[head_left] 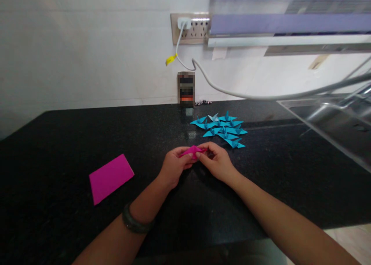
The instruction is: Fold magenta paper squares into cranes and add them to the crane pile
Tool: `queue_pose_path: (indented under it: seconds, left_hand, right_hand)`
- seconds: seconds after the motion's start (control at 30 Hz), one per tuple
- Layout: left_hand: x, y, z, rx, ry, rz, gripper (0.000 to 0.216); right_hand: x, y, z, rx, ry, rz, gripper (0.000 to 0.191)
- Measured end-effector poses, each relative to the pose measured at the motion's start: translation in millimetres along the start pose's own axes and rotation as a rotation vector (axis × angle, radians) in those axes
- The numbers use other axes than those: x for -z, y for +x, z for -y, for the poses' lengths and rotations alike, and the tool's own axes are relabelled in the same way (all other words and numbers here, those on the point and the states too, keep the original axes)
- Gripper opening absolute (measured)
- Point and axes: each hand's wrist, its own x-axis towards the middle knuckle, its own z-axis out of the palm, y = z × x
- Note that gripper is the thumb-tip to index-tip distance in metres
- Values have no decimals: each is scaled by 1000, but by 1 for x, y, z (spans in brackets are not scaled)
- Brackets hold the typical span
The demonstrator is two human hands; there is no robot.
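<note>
Magenta folded paper (192,151) is pinched in the grip of left hand (174,166) and right hand (218,161), above the counter (58,141) near blue cranes (223,129).

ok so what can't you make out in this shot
Head view only:
pink folded paper: mostly covered by the left hand and right hand pinching it; its shape is unclear.
upright box by the wall: blurred, label unreadable.
sink: cut off by the right edge.

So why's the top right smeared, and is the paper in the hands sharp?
Head view: the purple panel is streaked with blur, the small device by the wall is pixelated; the pink paper between left hand and right hand looks fairly sharp.
</note>
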Motion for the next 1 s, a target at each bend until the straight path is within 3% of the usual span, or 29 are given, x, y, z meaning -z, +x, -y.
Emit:
queue_pose_path:
  seconds: [0.27, 0.53, 1.0]
  left_hand:
    - [1, 0, 3, 69, 37, 126, 29]
    - [-5, -5, 2, -20, 139, 90, 25]
    - [-5, -3, 2, -29, 181, 69, 23]
  right_hand:
    - [2, 1, 9, -4, 0, 6, 14]
    - [2, 2, 3, 30, -47, -65, 13]
    - [-1, -3, 6, 91, -189, -171, 17]
